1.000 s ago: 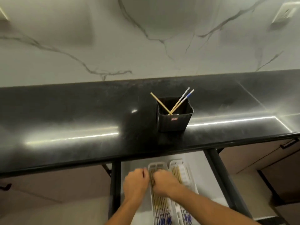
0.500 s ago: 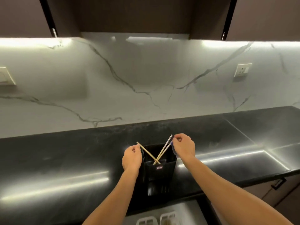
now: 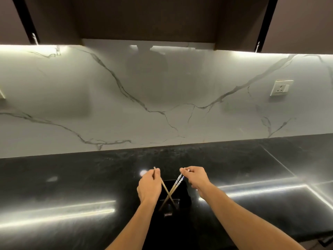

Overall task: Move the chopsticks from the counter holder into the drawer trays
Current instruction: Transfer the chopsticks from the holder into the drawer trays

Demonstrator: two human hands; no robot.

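A black square holder stands on the dark counter near its front edge. My left hand pinches the top of a plain wooden chopstick that slants down to the right into the holder. My right hand pinches the tops of two chopsticks with blue-and-white patterned ends, which slant down to the left. The sticks cross above the holder's mouth, their lower ends still inside it. The drawer and its trays are out of view.
A white marble backsplash rises behind the counter, with a wall socket at the right and dark upper cabinets above. Light strips reflect on the counter at both sides of the holder.
Both hands left the drawer trays and rose to the holder, taking hold of the chopstick tops. Since half a second ago the sticks have been lifted higher. The view tilted up, hiding the drawer.
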